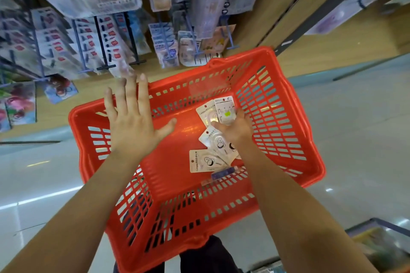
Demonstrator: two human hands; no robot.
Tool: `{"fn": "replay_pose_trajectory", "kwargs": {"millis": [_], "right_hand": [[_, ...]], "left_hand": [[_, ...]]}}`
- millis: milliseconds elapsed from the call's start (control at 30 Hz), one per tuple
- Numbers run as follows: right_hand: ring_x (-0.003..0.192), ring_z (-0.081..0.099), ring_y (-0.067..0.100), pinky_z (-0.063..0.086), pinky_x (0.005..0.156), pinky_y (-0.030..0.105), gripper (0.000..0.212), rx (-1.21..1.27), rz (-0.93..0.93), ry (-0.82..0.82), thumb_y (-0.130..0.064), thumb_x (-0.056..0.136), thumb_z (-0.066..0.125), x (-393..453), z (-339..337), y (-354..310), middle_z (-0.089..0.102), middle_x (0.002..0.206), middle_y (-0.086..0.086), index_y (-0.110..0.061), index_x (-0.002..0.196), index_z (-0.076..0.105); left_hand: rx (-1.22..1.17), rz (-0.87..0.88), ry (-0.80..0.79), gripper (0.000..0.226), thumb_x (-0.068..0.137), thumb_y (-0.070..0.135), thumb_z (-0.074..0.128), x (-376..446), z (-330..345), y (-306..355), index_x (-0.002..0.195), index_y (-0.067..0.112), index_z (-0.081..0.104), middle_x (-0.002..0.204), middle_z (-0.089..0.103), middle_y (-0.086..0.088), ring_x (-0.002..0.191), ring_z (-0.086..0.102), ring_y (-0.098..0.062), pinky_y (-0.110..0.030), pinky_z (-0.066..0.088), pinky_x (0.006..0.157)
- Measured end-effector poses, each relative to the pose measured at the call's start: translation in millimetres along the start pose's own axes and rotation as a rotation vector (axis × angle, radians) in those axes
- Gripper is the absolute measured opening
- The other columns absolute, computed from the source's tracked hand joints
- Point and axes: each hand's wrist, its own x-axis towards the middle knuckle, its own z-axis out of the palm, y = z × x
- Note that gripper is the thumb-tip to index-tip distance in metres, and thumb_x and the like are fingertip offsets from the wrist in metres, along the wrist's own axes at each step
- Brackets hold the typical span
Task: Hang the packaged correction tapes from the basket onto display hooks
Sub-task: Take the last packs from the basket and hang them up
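Basket on the floor, below the display hooks.

In the basket: a cluster of correction tape packages on its bottom, right of centre. Right hand inside the basket, on the cluster's far end, gripping one package. Left hand above the basket's left far rim, fingers spread. Beyond the basket's far rim: hooks bearing hung packs. Near right of the basket: a second bin.

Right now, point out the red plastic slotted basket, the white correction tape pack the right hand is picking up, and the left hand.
Red plastic slotted basket [288, 115]: head view, right side wall.
White correction tape pack [225, 107]: head view, card face above the fingers.
Left hand [131, 124]: head view, back of the hand.
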Motion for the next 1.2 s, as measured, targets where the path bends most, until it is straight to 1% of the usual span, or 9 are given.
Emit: {"fn": "replay_pose_trajectory", "kwargs": {"millis": [200,267,367,600,733,833,933,1067,1200], "right_hand": [[0.134,0.045,0.027,0.043,0.111,0.04,0.09,-0.014,-0.039,-0.177,-0.059,0.064,0.088,13.9,21.7,-5.8,0.045,0.142,0.006,-0.022,0.138,0.055],[0.115,0.063,0.022,0.054,0.085,0.027,0.073,-0.012,-0.031,-0.195,-0.056,0.061,0.089,17.9,28.0,-4.5,0.064,0.118,0.002,-0.021,0.12,0.066],[0.069,0.067,0.011,0.046,0.053,0.02,0.02,0.063,-0.036,-0.205,-0.031,0.078,0.081,15.8,18.7,-11.8,0.07,0.076,-0.005,-0.018,0.09,0.072],[0.068,0.064,0.01,0.052,0.058,0.022,0.011,0.168,-0.037,-0.192,-0.015,0.084,0.078,9.2,-13.0,-19.1,0.067,0.077,-0.007,-0.022,0.087,0.069],[0.069,0.063,0.002,0.047,0.048,0.011,0.021,0.248,-0.028,-0.272,-0.015,0.085,0.079,-2.8,-14.8,-31.0,0.069,0.087,-0.006,-0.019,0.104,0.07],[0.076,0.061,0.0,0.047,0.056,0.016,0.025,0.307,-0.04,-0.293,-0.017,0.088,0.077,-11.0,-12.8,-38.8,0.065,0.089,-0.012,-0.021,0.111,0.066],[0.086,0.066,0.01,0.046,0.065,0.023,0.023,0.223,-0.029,-0.375,-0.022,0.088,0.076,-17.1,0.1,-43.1,0.068,0.094,-0.007,-0.017,0.109,0.067],[0.081,0.063,0.02,0.048,0.07,0.028,0.023,0.149,0.014,-0.319,-0.024,0.093,0.069,-13.4,33.3,-50.9,0.07,0.092,0.007,-0.007,0.108,0.071],[0.132,0.051,0.032,0.044,0.11,0.045,0.123,0.011,0.046,-0.178,-0.094,0.055,0.062,-11.4,67.7,-57.8,0.057,0.138,0.016,-0.004,0.138,0.054]], "left_hand": [[0.019,-0.007,0.019,0.109,0.088,0.076,0.049,-1.0,6.3,-0.6,0.161,0.002,0.016,0.161,0.034,-0.027,0.149,0.028,-0.045,-0.05,-0.006,0.124],[0.028,-0.004,0.024,0.108,0.089,0.076,0.05,-0.3,7.5,-0.3,0.161,0.002,0.017,0.16,0.035,-0.027,0.149,0.028,-0.045,-0.05,-0.006,0.124],[0.021,0.002,0.018,0.108,0.09,0.076,0.05,-0.8,6.5,-1.1,0.161,0.002,0.018,0.16,0.035,-0.027,0.148,0.029,-0.045,-0.05,-0.003,0.124],[-0.113,0.071,-0.085,0.1,0.091,0.07,0.046,-2.6,-16.7,-17.6,0.164,0.008,0.016,0.167,0.025,-0.022,0.155,0.021,-0.04,-0.054,0.011,0.126],[0.004,-0.071,-0.093,0.094,0.091,0.067,0.047,-25.8,-42.4,-44.9,0.163,0.011,0.023,0.169,0.019,-0.023,0.157,0.014,-0.044,-0.062,0.002,0.124],[0.033,-0.224,-0.154,0.095,0.088,0.067,0.048,-43.7,-46.7,-57.9,0.163,0.014,0.024,0.167,0.022,-0.026,0.155,0.018,-0.047,-0.071,0.01,0.119],[-0.133,-0.212,-0.154,0.096,0.087,0.061,0.053,-49.8,-41.6,-61.2,0.163,0.009,0.025,0.164,0.022,-0.033,0.151,0.02,-0.054,-0.068,0.026,0.117],[-0.315,-0.241,-0.117,0.093,0.088,0.056,0.055,-52.5,-44.1,-59.8,0.162,0.008,0.027,0.167,0.014,-0.031,0.154,0.013,-0.052,-0.06,0.023,0.122],[-0.411,-0.273,-0.11,0.092,0.09,0.048,0.06,-74.7,-50.8,-54.3,0.162,0.005,0.023,0.169,0.007,-0.028,0.158,0.01,-0.043,-0.053,0.022,0.125]]}}
